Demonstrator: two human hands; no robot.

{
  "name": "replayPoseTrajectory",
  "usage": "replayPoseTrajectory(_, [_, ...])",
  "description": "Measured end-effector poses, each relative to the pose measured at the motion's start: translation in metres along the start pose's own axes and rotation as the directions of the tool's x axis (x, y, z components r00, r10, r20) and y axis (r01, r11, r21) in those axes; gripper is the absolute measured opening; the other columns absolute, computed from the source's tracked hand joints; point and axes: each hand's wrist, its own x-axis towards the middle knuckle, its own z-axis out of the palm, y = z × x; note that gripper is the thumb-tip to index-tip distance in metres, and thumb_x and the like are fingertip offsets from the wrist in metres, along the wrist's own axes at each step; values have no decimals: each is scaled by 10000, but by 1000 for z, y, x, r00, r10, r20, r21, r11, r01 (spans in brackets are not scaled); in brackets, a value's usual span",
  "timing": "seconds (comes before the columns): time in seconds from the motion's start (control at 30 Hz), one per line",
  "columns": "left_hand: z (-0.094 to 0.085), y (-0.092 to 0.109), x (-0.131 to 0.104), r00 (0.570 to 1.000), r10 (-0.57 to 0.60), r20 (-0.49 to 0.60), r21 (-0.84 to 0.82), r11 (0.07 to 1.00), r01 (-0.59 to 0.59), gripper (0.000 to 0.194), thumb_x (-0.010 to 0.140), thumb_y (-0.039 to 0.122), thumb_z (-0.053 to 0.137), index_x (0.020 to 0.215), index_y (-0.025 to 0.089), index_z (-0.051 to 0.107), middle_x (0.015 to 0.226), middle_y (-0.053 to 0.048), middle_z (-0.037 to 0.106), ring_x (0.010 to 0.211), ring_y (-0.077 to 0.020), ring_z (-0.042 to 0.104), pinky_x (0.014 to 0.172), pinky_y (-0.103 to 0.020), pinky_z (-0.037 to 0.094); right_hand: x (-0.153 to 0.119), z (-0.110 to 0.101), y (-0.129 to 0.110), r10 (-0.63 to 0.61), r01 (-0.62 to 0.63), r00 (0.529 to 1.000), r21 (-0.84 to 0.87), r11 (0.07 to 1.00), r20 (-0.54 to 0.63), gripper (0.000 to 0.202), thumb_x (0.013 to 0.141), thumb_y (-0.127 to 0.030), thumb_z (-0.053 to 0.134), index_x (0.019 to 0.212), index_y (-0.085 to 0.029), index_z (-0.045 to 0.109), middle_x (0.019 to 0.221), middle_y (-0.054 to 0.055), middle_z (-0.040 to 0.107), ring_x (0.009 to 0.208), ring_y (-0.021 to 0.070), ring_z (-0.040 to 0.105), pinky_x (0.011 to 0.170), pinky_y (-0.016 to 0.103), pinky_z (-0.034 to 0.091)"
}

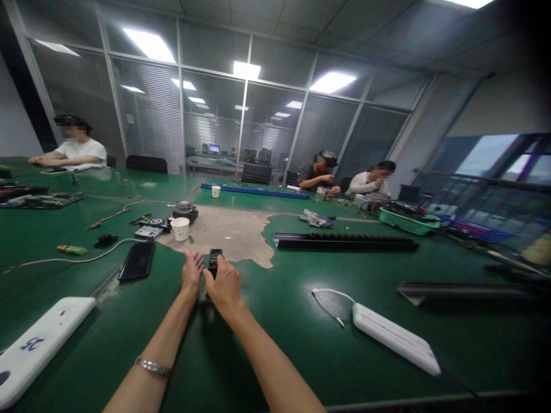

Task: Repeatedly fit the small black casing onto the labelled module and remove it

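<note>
A small black device (216, 259) stands on the green table near the edge of a beige patch. My right hand (224, 284) is wrapped round its lower right side, thumb and fingers closed on it. Just left of the device is my left hand (193, 269), its fingers curled and close together; whether anything lies in them is hidden. A silver bracelet (153, 367) circles my left wrist. Beyond my left hand, a paper cup (180, 229) sits on the patch beside a dark round part (185, 211).
A phone (136, 261) and white case (45, 347) lie left. At right are a white power bank (394, 337), black rails (344, 241) and a green basket (408, 219). Across the table sit several people, one at the far left (81, 150).
</note>
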Motion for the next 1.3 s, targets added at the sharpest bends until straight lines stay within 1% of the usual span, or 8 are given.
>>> replayPoseTrajectory(0.27, [0,2,-2,1000,-4,6,32,999,4,731,857,633,230,1305,98,449,1316,-186,482,1214,-216,459,1008,-337,341,-17,13,8,14,-13,999,-19,1000,37,469,796,-320,583,1217,-145,472,1031,135,610,935,252,596,803,334,450])
replayPoseTrajectory(0.47, [1,3,-4,1000,5,28,33,999,-6,730,858,632,237,1310,98,444,1335,-181,464,1217,-216,456,1009,-333,340,-25,22,20,-21,24,999,90,996,-36,756,750,-340,636,1368,-63,302,1299,219,461,1190,294,460,963,372,383])
replayPoseTrajectory(0.57, [2,2,-5,1000,21,23,32,999,-22,726,857,629,249,1306,95,450,1331,-184,467,1213,-212,460,1014,-328,333,-21,23,17,15,-15,1000,109,994,0,718,760,-318,625,1358,-67,318,1230,207,530,1110,284,534,904,353,427])
replayPoseTrajectory(0.7, [3,2,-6,1000,24,13,20,999,-25,714,865,615,251,1300,89,459,1326,-191,470,1204,-214,470,1013,-329,337,-16,23,8,102,-105,993,37,994,65,602,773,-306,620,1290,-87,403,1080,193,618,946,282,623,778,340,470])
replayPoseTrajectory(0.9, [5,2,-3,1000,6,-17,5,1000,-6,675,885,576,249,1281,82,482,1301,-201,491,1190,-212,484,1007,-335,347,-17,23,1,122,-123,991,7,992,60,574,807,-310,585,1289,-66,391,1052,205,624,946,279,625,768,338,463])
replayPoseTrajectory(1.0, [4,0,-1,1000,-3,-11,-2,1000,3,686,885,581,237,1288,77,470,1300,-205,489,1194,-213,480,1010,-338,345,-12,14,-3,106,-107,994,50,993,11,551,818,-328,568,1283,-83,402,1042,179,634,943,267,625,761,317,462])
replayPoseTrajectory(1.13, [1,-1,-2,1000,15,24,-11,1000,-15,698,871,605,257,1297,91,460,1313,-194,481,1209,-211,465,1016,-337,339,2,-11,-1,73,-67,994,76,995,-80,534,827,-360,554,1281,-114,417,1034,148,644,935,250,623,769,293,451])
replayPoseTrajectory(1.3, [3,0,-7,999,20,31,-3,1000,-20,702,871,609,245,1298,95,459,1326,-195,467,1224,-211,449,1023,-334,328,8,-44,41,102,-98,985,34,995,-141,500,815,-348,544,1259,-134,456,1017,121,654,909,234,626,773,279,441])
